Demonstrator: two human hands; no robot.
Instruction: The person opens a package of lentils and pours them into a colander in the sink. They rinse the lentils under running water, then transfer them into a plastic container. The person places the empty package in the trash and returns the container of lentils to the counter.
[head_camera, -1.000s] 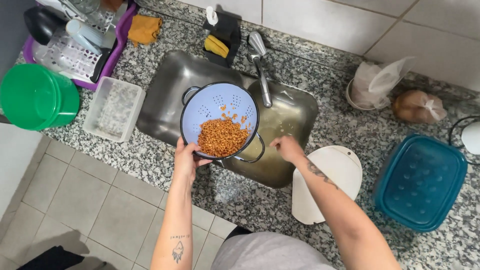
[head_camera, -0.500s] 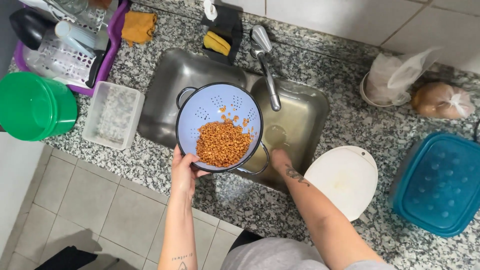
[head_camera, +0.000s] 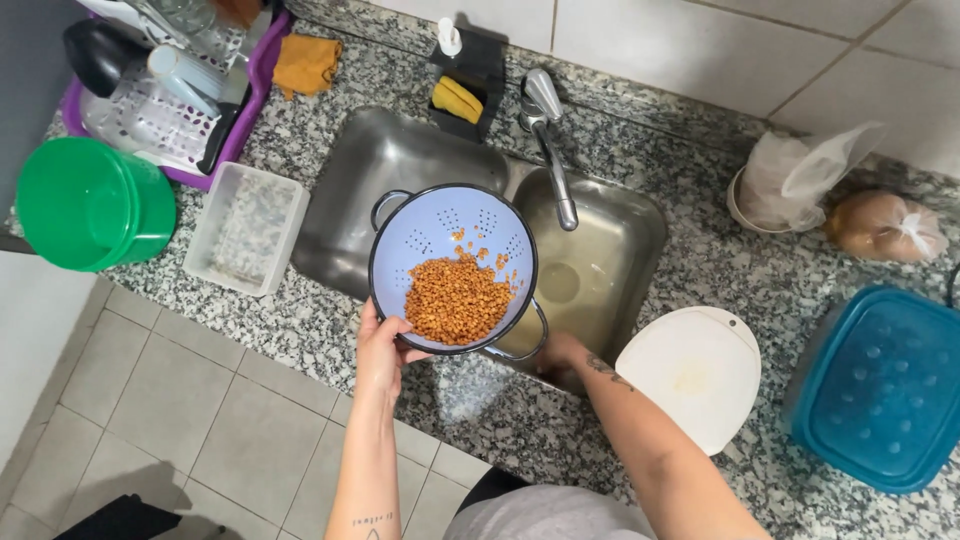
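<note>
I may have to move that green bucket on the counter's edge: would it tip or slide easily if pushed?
The green bucket looks like smooth plastic, so it would probably slide on the polished granite counter. It sits at the counter's corner, so a push outward might drop it. Its contents are hidden, so weight is uncertain.

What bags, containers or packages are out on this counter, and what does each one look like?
Clear plastic bag: back right, crumpled, in a bowl.
Tied bag: far right, brownish contents.
Blue container: right edge, rectangular, lidded.
Clear tub: left of sink, rectangular.
Green bucket: far left, round.
No labels or screens.
</note>
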